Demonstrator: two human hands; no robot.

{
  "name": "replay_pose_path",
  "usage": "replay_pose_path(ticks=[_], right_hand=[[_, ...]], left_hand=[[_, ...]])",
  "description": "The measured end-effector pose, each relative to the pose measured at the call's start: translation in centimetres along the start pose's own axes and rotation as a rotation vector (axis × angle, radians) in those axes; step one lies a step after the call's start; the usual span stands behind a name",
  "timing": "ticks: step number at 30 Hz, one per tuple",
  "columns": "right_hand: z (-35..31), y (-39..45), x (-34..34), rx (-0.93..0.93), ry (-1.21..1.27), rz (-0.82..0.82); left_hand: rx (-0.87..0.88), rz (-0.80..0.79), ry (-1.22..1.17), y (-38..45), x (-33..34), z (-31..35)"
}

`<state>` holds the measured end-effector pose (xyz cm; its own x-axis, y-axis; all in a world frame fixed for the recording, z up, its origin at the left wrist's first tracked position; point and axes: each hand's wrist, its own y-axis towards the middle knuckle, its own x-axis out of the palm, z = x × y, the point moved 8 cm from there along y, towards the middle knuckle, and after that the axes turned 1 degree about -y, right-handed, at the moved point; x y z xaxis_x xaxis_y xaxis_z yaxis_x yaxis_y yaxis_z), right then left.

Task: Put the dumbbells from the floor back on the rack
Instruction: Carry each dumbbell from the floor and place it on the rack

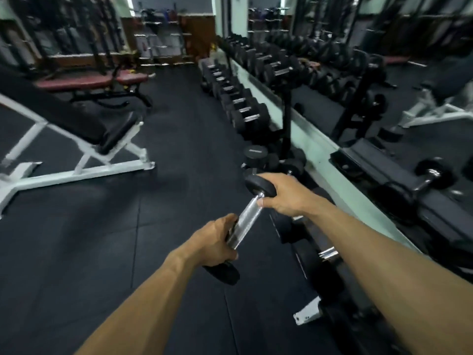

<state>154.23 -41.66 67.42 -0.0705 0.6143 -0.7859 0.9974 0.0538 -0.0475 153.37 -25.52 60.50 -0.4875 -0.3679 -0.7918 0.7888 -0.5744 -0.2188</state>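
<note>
Chrome-handled dumbbell (247, 216) clamped in left hand (217, 242) and right hand (281, 194) fingers, just beside rack (320, 265) edge

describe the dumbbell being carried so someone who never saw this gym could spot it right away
Find the long dumbbell rack along the mirrored wall on the right, then look in front of its near end. The dumbbell is in the air there, the left hand gripping its chrome handle and the right hand holding its far black end. Unlike the others, it rests on nothing.
</note>
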Motion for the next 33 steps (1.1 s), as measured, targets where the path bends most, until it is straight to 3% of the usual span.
replay_pose_path(ticks=[6,12,24,33], right_hand=[[6.1,4.0,-6.8,0.120,0.006,0.105],[16.1,6.3,-13.8,0.218,-0.058,0.127],[34.8,10.2,-27.3,0.348,-0.053,0.152],[44.1,14.7,-33.2,0.415,-0.064,0.196]], left_hand=[[0.136,-0.110,0.049,10.8,-1.5,4.6],[0.232,-0.208,0.022,21.1,2.1,12.2],[0.280,-0.306,0.053,39.0,7.7,26.7],[0.271,-0.337,0.005,50.8,11.0,31.6]])
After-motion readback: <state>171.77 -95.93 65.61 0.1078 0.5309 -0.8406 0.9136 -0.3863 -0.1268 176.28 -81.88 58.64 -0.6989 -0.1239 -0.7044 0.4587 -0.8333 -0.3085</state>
